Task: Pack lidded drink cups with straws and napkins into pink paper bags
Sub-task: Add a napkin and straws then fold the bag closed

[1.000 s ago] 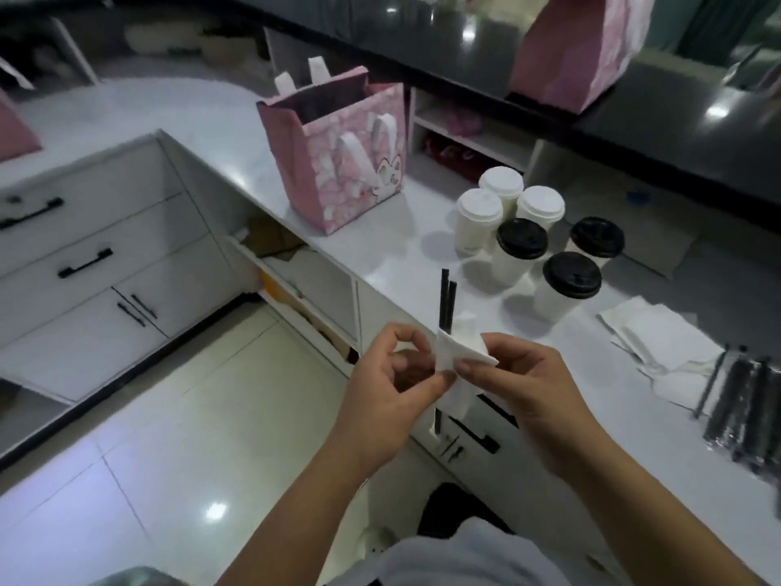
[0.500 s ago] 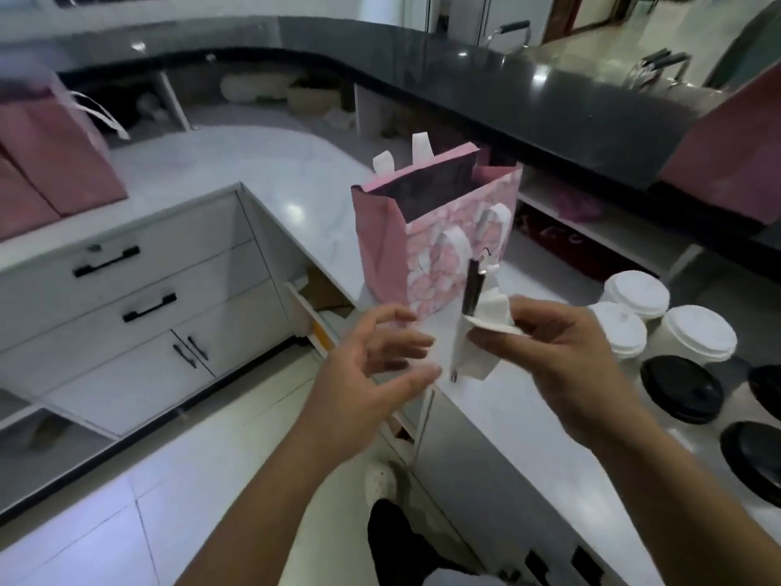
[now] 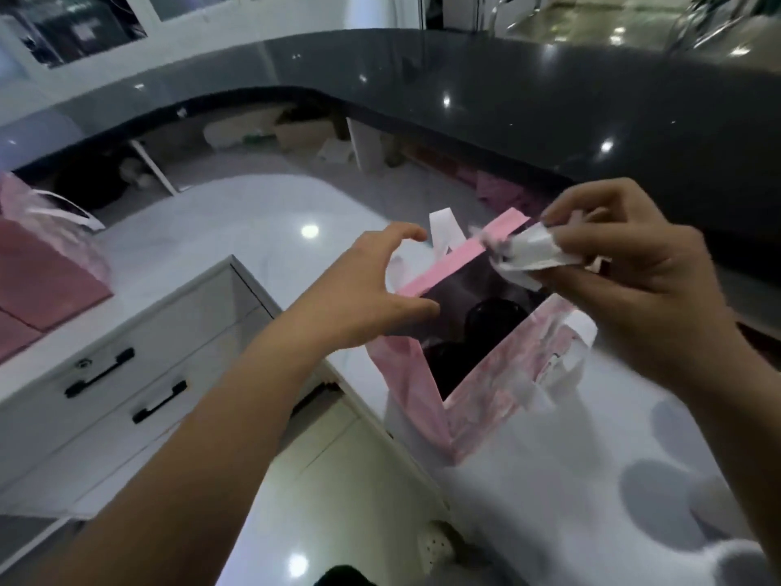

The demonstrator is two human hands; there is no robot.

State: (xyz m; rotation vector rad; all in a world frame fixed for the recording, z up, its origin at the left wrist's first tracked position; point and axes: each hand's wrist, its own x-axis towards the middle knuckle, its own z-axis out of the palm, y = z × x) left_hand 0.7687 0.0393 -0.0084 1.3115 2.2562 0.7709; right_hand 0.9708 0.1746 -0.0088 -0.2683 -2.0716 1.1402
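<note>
The white counter (image 3: 549, 480) runs under the person's arms, with grey drawers (image 3: 105, 374) to the left of it. On the counter stands the open pink bag (image 3: 498, 374), and inside it a black cup lid (image 3: 492, 315) shows, so at least one drink is already packed.

Half a second ago both hands were in front of the bag; now they are over its mouth. The right hand (image 3: 625, 281) pinches the crumpled white napkin (image 3: 528, 255) between thumb and fingertips, just above the far rim. The black straws that stood out of the napkin before do not show now. They may be hidden in the paper or behind the fingers; it cannot be told.

The left hand (image 3: 363, 298), which held the napkin one second ago, holds nothing. Its fingers are loosely spread at the left end of the bag mouth, and contact with the rim is unclear. This suggests the napkin is about to be dropped in.

Further away, another pink bag (image 3: 46, 264) lies at the left, and the dark raised counter (image 3: 507, 99) curves behind.
</note>
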